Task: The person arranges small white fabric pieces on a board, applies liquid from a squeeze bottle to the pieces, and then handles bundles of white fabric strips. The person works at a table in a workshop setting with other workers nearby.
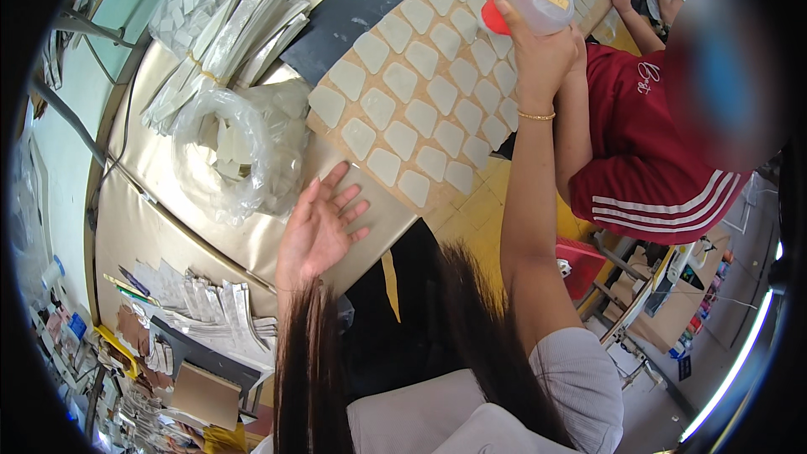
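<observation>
Head view: right hand (545,63), gripping bottle (545,7) at board's (373,81) far right corner. Left hand (318,234), empty, fingers spread, near board. Pieces (422,59): in rows; laying-out seems done, bottle work under way, remainder untellable.

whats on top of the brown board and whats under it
On the brown board lie rows of pale flat pieces. A dark sheet sticks out from beneath its upper-left edge; whatever else lies under the board is covered and cannot be seen.

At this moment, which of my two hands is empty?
Your left hand, open with its palm showing; your right hand holds the translucent bottle.
</observation>
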The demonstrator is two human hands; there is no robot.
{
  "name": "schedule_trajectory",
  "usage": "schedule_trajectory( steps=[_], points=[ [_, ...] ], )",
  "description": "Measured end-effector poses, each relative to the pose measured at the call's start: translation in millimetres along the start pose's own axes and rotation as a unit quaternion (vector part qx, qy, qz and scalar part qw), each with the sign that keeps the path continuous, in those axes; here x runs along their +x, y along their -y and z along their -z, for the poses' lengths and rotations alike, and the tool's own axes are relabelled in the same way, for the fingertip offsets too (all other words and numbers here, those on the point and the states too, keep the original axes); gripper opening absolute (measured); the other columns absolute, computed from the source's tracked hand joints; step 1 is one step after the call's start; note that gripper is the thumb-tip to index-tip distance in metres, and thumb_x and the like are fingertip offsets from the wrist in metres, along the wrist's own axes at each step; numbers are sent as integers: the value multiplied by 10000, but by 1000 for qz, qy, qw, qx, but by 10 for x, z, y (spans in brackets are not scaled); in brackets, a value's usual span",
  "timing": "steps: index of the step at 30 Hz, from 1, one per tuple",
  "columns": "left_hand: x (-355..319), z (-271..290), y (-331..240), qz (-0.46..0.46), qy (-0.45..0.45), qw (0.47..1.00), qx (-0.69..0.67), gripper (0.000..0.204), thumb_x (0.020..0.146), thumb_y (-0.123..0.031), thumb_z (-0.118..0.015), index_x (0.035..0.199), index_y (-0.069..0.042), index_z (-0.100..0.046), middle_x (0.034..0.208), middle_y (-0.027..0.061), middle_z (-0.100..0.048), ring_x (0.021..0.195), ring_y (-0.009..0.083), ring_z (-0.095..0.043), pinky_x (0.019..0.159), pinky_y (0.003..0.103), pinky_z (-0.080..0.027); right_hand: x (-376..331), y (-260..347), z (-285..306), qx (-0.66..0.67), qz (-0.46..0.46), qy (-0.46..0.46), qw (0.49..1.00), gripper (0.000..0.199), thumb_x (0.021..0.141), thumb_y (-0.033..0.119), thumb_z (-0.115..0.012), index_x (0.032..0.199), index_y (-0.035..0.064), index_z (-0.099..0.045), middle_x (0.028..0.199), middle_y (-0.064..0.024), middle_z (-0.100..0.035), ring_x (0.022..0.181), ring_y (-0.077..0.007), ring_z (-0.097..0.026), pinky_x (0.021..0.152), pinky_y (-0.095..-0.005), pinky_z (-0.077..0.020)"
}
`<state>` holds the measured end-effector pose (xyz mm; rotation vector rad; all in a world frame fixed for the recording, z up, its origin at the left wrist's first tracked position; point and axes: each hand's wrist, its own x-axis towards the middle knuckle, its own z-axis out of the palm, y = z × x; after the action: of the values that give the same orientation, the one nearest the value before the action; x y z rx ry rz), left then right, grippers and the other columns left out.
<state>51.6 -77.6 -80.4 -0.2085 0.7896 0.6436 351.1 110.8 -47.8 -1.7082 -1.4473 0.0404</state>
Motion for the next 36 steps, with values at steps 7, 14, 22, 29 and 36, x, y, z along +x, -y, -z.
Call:
schedule_trajectory(
  steps=[7,14,22,29,36],
  points=[
    [-8,-37,-17,9,9,1000,-2,628,905,-546,-453,1426,-214,-344,1215,48,-432,1105,232,-414,943,460,-328,289,-287,-218,141,16,-67,988,549,662,375,-845,905,-73,-641,847,-121,-693,752,-191,-658,690,-305,-512],
    [-21,-37,-28,11,1,1000,4,636,896,-560,-451,1431,-235,-338,1227,52,-395,1109,228,-387,958,459,-303,290,-150,-205,98,-43,17,994,476,733,306,-814,988,-57,-641,936,-86,-688,833,-137,-629,752,-257,-490],
    [-14,-39,-34,10,1,1000,8,646,898,-554,-454,1432,-210,-335,1215,55,-405,1106,233,-392,948,451,-320,270,-376,-93,16,-39,14,999,498,717,323,-820,979,-61,-640,922,-92,-693,806,-142,-639,732,-267,-496],
    [-3,-52,-31,9,7,1000,-4,654,899,-550,-458,1440,-209,-320,1203,55,-418,1109,236,-390,953,450,-314,196,-252,44,-14,3,-53,998,506,692,303,-842,962,-70,-634,922,-86,-687,818,-131,-633,751,-284,-501],
    [7,3,-28,2,13,1000,-4,625,910,-549,-449,1426,-211,-345,1181,53,-489,1095,252,-459,933,462,-355,-95,-128,357,257,9,-112,960,386,850,160,-693,1114,-57,-514,1013,-96,-602,895,-162,-598,775,-289,-517]
  ],
)
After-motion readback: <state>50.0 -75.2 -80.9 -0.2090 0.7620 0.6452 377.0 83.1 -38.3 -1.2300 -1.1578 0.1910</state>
